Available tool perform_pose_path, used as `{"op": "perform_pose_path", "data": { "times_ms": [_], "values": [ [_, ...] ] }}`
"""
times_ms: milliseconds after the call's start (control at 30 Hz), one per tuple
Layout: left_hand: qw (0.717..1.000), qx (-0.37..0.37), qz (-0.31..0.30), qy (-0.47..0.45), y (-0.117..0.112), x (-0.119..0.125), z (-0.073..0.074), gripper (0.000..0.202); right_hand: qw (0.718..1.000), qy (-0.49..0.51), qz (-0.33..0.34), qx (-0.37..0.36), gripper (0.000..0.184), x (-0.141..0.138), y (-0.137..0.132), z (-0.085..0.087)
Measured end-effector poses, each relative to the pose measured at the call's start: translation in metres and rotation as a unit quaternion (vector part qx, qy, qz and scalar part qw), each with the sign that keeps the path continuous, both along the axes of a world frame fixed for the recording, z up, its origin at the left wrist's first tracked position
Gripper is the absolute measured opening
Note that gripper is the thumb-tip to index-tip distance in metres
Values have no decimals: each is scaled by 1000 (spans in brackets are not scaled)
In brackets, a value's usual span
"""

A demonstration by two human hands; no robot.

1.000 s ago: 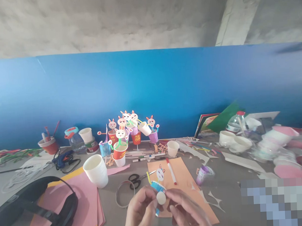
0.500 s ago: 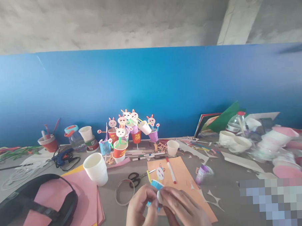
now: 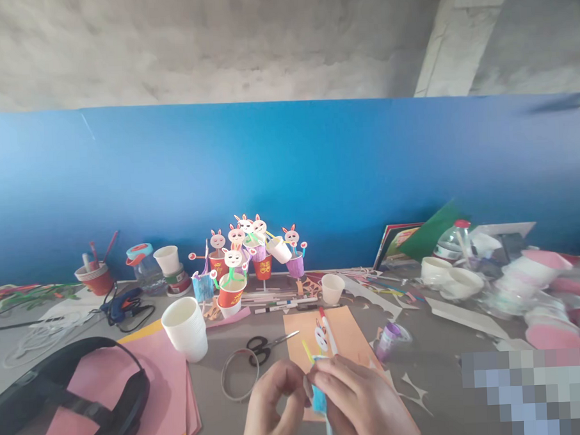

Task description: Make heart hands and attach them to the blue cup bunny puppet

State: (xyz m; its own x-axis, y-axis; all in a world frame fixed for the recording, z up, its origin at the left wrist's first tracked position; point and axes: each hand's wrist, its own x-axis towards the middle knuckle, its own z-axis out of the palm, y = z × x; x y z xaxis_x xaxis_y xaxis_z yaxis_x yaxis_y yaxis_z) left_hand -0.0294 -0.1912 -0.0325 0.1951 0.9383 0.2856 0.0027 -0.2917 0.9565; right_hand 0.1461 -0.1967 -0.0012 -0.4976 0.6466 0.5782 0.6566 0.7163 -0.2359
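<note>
Both hands meet at the bottom centre over an orange paper sheet (image 3: 345, 327). My left hand (image 3: 269, 407) and my right hand (image 3: 365, 403) are closed on a small blue-wrapped paper cup craft (image 3: 319, 396). A bunny face (image 3: 321, 337) and a yellow-green strip stick up from it. A red marker (image 3: 328, 321) lies on the orange sheet just beyond the craft. Black scissors (image 3: 262, 347) and a metal ring (image 3: 239, 373) lie to the left of my left hand.
A stack of white cups (image 3: 185, 328) stands on pink paper (image 3: 153, 384). A black headset (image 3: 62, 397) lies at the left. Finished bunny cups (image 3: 246, 258) stand by the blue wall. A glue gun (image 3: 123, 308), a purple cup (image 3: 389, 338) and cluttered bowls (image 3: 466, 280) surround the work area.
The craft has turned in my hands: its white base, facing me a second ago, is now hidden. My right hand has closed over it and the bunny face has shifted right.
</note>
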Motion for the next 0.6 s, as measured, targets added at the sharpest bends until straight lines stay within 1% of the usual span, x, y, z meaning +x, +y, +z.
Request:
{"op": "perform_pose_path", "data": {
  "times_ms": [100,167,200,267,300,333,367,433,500,600],
  "values": [
    [999,-13,-17,40,0,0,2,17,998,-30,3,-60,28,5,5,10],
    [998,-28,-28,45,1,0,2,14,993,-20,-2,-112,25,6,10,12],
    [998,-41,-36,37,1,1,2,13,989,8,-8,-144,24,7,13,11],
    [996,-71,-54,1,3,1,1,12,972,101,-25,-212,21,8,19,3],
    [994,-85,-62,-23,4,1,0,12,959,152,-39,-234,19,10,23,-3],
    [992,-96,-70,-44,5,1,-1,14,949,197,-55,-240,18,12,25,-11],
    [990,-103,-76,-61,6,1,-3,16,944,231,-76,-223,19,16,27,-19],
    [988,-110,-79,-77,7,0,-5,21,952,244,-135,-126,20,28,28,-37],
    [987,-116,-74,-78,7,-2,-6,25,961,201,-184,-54,17,45,24,-53],
    [987,-132,-57,-67,8,-4,-7,30,949,139,-282,-5,18,72,13,-73]
  ]
}}
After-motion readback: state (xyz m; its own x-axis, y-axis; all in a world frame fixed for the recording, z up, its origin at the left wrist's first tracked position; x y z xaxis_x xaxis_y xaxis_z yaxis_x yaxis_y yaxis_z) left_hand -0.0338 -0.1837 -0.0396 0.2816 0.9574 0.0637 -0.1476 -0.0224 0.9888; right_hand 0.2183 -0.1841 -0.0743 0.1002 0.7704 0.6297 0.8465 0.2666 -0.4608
